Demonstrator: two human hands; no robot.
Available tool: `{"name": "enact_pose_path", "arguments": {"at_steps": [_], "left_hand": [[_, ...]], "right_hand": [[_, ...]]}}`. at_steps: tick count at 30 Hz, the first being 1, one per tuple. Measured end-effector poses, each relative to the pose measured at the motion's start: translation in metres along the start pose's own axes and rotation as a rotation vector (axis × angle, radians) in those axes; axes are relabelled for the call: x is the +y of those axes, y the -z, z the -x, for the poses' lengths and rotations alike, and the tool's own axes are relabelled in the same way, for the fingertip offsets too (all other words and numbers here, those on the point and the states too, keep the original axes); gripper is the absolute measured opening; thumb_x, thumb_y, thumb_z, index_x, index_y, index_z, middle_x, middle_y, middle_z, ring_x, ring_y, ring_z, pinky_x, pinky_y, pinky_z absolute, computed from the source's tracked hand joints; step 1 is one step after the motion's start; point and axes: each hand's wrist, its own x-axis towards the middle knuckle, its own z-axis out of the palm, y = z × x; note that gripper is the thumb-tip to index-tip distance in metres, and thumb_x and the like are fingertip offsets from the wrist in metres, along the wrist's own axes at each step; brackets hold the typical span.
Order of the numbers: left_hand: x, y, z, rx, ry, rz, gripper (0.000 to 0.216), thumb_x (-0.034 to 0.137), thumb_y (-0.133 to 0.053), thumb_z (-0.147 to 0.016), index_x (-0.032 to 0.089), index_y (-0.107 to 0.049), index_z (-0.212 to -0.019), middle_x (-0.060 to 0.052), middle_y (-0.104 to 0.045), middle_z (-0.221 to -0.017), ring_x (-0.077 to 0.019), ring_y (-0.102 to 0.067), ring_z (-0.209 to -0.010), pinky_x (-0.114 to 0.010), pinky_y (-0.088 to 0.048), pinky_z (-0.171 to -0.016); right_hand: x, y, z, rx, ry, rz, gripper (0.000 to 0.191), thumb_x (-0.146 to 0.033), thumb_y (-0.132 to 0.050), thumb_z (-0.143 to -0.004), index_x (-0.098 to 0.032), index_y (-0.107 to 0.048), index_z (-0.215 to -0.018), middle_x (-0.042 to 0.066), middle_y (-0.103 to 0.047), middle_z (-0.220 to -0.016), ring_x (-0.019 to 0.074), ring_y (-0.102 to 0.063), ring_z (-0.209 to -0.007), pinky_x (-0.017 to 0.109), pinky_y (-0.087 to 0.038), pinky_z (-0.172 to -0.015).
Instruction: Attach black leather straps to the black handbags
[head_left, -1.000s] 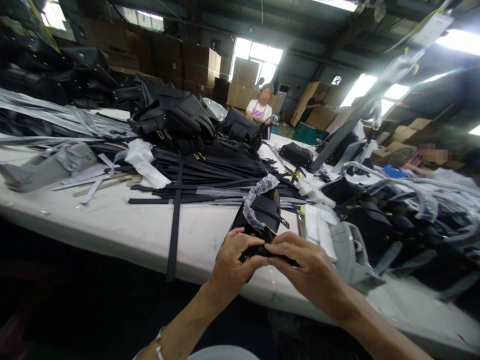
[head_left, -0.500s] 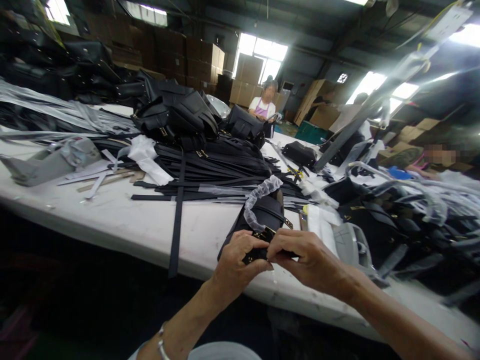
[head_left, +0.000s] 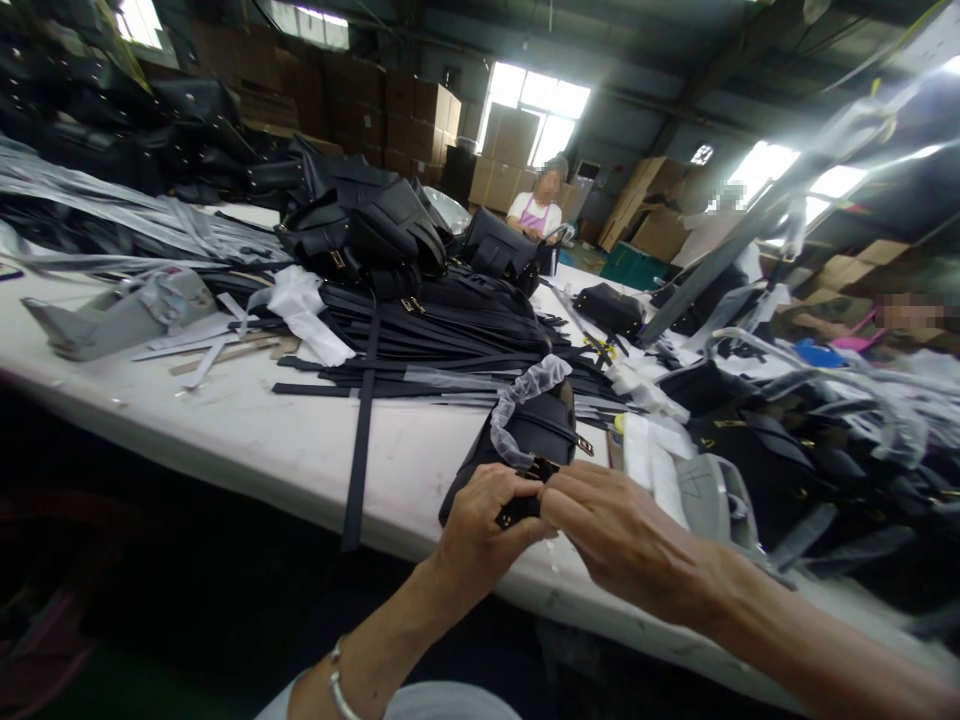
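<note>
A black handbag (head_left: pixel 480 450) lies at the table's near edge, its handle (head_left: pixel 508 412) wrapped in crinkled clear plastic. Gold-coloured hardware shows at the handle's base and on a dangling tab (head_left: pixel 584 446). My left hand (head_left: pixel 487 510) grips the near end of the bag, thumb below and index finger above a dark part with small gold studs. My right hand (head_left: pixel 600 510) is closed at the same spot, its fingertips meeting the left ones. What the right fingers pinch is hidden behind them.
Black straps (head_left: pixel 442 330) lie piled across the white table (head_left: pixel 225 430), with black bags (head_left: pixel 375 220) on top. One strap (head_left: pixel 361 430) hangs over the front edge. Grey padded pieces (head_left: pixel 120 310) lie left, more bags (head_left: pixel 765 440) right. A person in a pink apron (head_left: pixel 534 215) sits beyond.
The view has shifted slightly, so the scene sits a little further right. My right hand has turned, its knuckles rolling over toward the bag. My left hand keeps its hold.
</note>
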Motion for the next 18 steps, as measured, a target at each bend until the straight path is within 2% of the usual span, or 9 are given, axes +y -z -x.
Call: {"name": "enact_pose_path", "arguments": {"at_steps": [2,4,6,7,9,14,18], "left_hand": [[-0.001,0.001,0.001,0.007,-0.021,-0.004,0.016,0.027,-0.072,-0.081,0.019,-0.067,-0.093,-0.004,-0.072,-0.085,-0.0196,-0.065,-0.085,-0.033,-0.051,-0.081],[-0.002,0.003,0.001,0.027,-0.045,0.005,0.019,0.028,-0.072,-0.081,0.018,-0.066,-0.096,-0.005,-0.073,-0.087,-0.0201,-0.065,-0.086,-0.034,-0.051,-0.082],[-0.003,0.005,0.001,0.047,-0.076,0.008,0.021,0.03,-0.072,-0.081,0.018,-0.066,-0.097,-0.006,-0.073,-0.087,-0.0205,-0.065,-0.086,-0.034,-0.052,-0.081],[-0.003,0.006,0.001,0.05,-0.091,0.003,0.021,0.031,-0.073,-0.081,0.017,-0.066,-0.096,-0.006,-0.072,-0.087,-0.0207,-0.065,-0.085,-0.035,-0.052,-0.081],[-0.003,0.007,0.001,0.044,-0.111,-0.012,0.022,0.032,-0.073,-0.081,0.017,-0.067,-0.095,-0.007,-0.072,-0.085,-0.0211,-0.065,-0.084,-0.036,-0.052,-0.08],[0.0,0.005,0.0,-0.001,-0.125,-0.014,0.028,0.038,-0.074,-0.079,0.016,-0.067,-0.093,-0.007,-0.072,-0.082,-0.0212,-0.065,-0.081,-0.036,-0.052,-0.08],[0.002,0.0,0.0,-0.016,-0.122,-0.029,0.03,0.041,-0.074,-0.078,0.017,-0.066,-0.093,-0.006,-0.071,-0.081,-0.0213,-0.066,-0.08,-0.035,-0.052,-0.077]], "right_hand": [[0.001,-0.005,0.001,0.092,-0.084,-0.084,0.02,-0.003,-0.043,-0.089,-0.018,-0.055,-0.083,0.002,-0.06,-0.074,0.0147,-0.052,-0.065,0.026,-0.037,-0.062],[0.003,-0.007,0.002,0.174,-0.262,-0.172,0.009,-0.01,-0.057,-0.087,-0.019,-0.058,-0.091,0.001,-0.064,-0.08,0.0141,-0.058,-0.07,0.024,-0.04,-0.065],[0.007,-0.005,0.003,0.194,-0.403,-0.206,0.012,-0.016,-0.068,-0.082,-0.02,-0.063,-0.092,0.001,-0.066,-0.083,0.0144,-0.061,-0.074,0.023,-0.042,-0.067],[0.009,-0.003,0.004,0.178,-0.426,-0.213,0.01,-0.018,-0.07,-0.081,-0.021,-0.065,-0.089,0.0,-0.065,-0.081,0.0144,-0.061,-0.074,0.023,-0.042,-0.067],[0.013,0.002,0.005,0.125,-0.398,-0.237,0.002,-0.021,-0.068,-0.085,-0.021,-0.068,-0.083,0.0,-0.064,-0.076,0.0135,-0.061,-0.071,0.023,-0.041,-0.065],[0.022,0.015,0.002,-0.034,-0.294,-0.285,0.012,-0.019,-0.06,-0.09,-0.019,-0.068,-0.081,-0.001,-0.063,-0.072,0.011,-0.057,-0.064,0.022,-0.038,-0.061],[0.019,0.014,-0.01,-0.139,-0.257,-0.276,0.015,-0.016,-0.057,-0.09,-0.017,-0.064,-0.077,0.0,-0.063,-0.072,0.0119,-0.056,-0.066,0.023,-0.038,-0.062]]}}
